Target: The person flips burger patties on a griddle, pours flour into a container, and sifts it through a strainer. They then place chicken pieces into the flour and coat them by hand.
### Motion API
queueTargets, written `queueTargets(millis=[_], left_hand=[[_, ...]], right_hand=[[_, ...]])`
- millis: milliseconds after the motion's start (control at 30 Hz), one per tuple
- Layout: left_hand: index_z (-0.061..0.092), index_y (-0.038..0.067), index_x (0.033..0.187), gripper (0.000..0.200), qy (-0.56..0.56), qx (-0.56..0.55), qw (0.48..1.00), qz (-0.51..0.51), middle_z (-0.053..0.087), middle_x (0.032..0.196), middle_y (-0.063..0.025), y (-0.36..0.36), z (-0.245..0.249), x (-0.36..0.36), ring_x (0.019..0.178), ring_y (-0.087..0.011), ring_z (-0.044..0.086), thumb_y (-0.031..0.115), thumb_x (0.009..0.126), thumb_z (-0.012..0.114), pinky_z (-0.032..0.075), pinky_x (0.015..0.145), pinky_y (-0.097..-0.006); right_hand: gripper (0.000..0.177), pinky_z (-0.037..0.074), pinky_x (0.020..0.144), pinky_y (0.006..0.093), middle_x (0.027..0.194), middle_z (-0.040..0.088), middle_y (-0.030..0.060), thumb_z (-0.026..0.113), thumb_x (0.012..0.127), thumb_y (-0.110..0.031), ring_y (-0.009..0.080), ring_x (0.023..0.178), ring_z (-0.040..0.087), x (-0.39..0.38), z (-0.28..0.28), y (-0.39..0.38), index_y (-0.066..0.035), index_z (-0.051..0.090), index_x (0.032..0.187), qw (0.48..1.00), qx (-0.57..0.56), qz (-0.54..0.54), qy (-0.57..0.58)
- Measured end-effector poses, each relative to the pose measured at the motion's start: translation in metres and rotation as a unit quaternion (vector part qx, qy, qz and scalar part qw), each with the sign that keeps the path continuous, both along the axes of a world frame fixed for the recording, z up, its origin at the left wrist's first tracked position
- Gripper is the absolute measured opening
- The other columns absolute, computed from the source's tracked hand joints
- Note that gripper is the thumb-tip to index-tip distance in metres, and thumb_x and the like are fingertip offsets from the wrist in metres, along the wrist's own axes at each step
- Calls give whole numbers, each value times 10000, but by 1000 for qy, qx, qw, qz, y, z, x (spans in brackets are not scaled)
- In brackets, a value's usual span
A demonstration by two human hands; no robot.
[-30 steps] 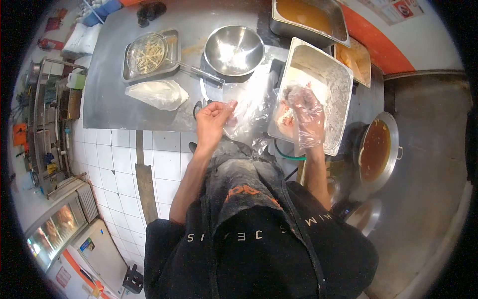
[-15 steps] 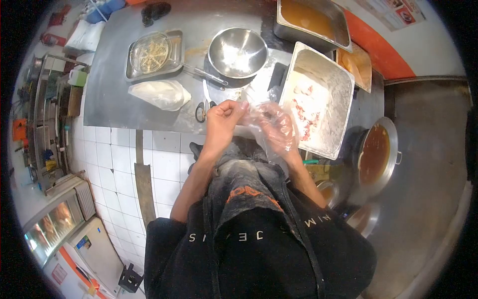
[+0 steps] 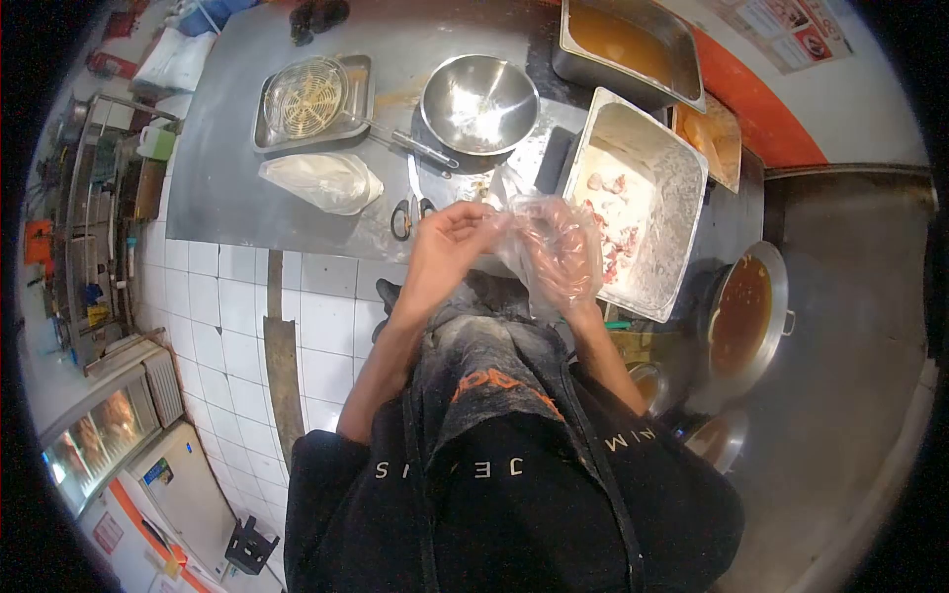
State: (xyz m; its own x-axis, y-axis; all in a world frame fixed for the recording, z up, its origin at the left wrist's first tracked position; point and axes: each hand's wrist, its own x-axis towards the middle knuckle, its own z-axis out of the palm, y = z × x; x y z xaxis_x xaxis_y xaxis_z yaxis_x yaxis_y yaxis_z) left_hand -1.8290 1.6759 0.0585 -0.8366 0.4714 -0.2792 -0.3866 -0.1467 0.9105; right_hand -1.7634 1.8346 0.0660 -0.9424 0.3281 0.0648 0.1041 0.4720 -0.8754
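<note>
My right hand (image 3: 560, 252) is inside a loose clear plastic glove (image 3: 535, 282), its fingers apart and slightly bent under the crinkled film. My bare left hand (image 3: 450, 242) is closed, pinching the end of this glove between thumb and fingers. Both hands are held over the front edge of the steel table (image 3: 222, 198). Just beyond my left hand lies a pair of scissors (image 3: 403, 219) with black handles. A deep steel pan (image 3: 675, 183) to the right of my right hand holds white flour and floured reddish pieces.
A steel bowl (image 3: 480, 104) stands behind my hands. Left of it are a wire skimmer (image 3: 308, 97) on a tray (image 3: 265, 138) and a whitish plastic bag (image 3: 321, 184). Another pan (image 3: 633, 40) holds brownish liquid. A wide pan (image 3: 743, 306) of brown liquid is at right.
My right hand has turned slightly, and the plastic lies further over its fingers. My left hand stays pinched on the glove's end. The view has shifted a little.
</note>
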Motion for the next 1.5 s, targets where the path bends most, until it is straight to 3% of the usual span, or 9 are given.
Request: queueTargets(millis=[167, 533, 633, 1167, 1267, 1333, 1367, 1467, 1500], left_hand=[[673, -27, 988, 199, -3, 28, 999, -27, 678, 855, -8, -3, -18, 2, 771, -46, 596, 166, 947, 690, 476, 707, -199], [677, -8, 911, 162, -16, -63, 998, 3, 668, 822, 6, -6, -11, -3, 729, -12, 557, 146, 962, 675, 422, 638, -160], [663, 13, 845, 151, 10, 53, 995, 88, 628, 731, 38, 14, -8, 4, 635, 6, 504, 124, 939, 700, 369, 547, -161], [545, 75, 684, 312, 19, -42, 995, 87, 470, 603, 85, -14, -8, 0, 583, 12, 346, 151, 869, 784, 254, 514, -183], [542, 74, 721, 285, 118, -197, 970, 77, 543, 648, 11, -24, -9, -6, 589, -64, 500, 139, 864, 780, 412, 547, -243], [593, 43, 763, 184, 539, -398, 709, 221, 605, 698, -59, -18, 8, -13, 680, -193, 614, 77, 830, 761, 482, 640, -337], [593, 43, 763, 184, 539, -398, 710, 220, 605, 698, -59, -17, 17, -14, 680, -193, 614, 77, 830, 761, 482, 640, -337], [649, 34, 907, 118, 619, -341, 706, 50, 652, 835, -141, -18, 26, -14, 820, -321, 656, 58, 818, 723, 512, 743, -414], [650, 29, 974, 148, 513, -355, 781, 14, 659, 885, -131, -20, 17, -11, 850, -293, 657, 68, 842, 705, 512, 767, -389]], right_hand=[[165, 495, 696, 369, 830, 651, 123, 684, 903, -181, 267, 757, 639, -3, 9, -1, -30, 683, 971, 998, 66, -14, -1], [274, 499, 903, 342, 991, 662, 90, 736, 887, -155, 216, 934, 641, 6, 4, -5, -22, 665, 1116, 992, -99, 74, -9], [260, 489, 895, 341, 1003, 665, 91, 733, 884, -144, 209, 953, 637, 6, -4, -9, -23, 670, 1105, 990, -129, 46, -32], [85, 471, 767, 286, 881, 651, 32, 632, 933, -69, 123, 842, 594, -9, -4, 5, -21, 684, 980, 969, -247, 12, 8], [97, 489, 794, 300, 902, 682, 50, 643, 939, -97, 157, 856, 625, -12, 17, 16, -33, 692, 993, 985, -166, 6, -43], [117, 497, 806, 317, 926, 689, 67, 665, 923, -113, 189, 861, 639, -14, 14, 24, -40, 693, 1010, 997, -36, 70, 24], [145, 506, 817, 334, 951, 696, 84, 687, 908, -130, 222, 865, 654, -13, 10, 26, -46, 694, 1026, 982, 94, 134, 89], [190, 511, 863, 370, 1027, 694, 108, 712, 883, -153, 277, 905, 662, -13, 2, 16, -64, 696, 1050, 982, 94, 112, 116], [190, 511, 863, 370, 1027, 694, 108, 712, 883, -153, 277, 905, 662, -15, 6, 14, -64, 696, 1050, 982, 94, 115, 117]])
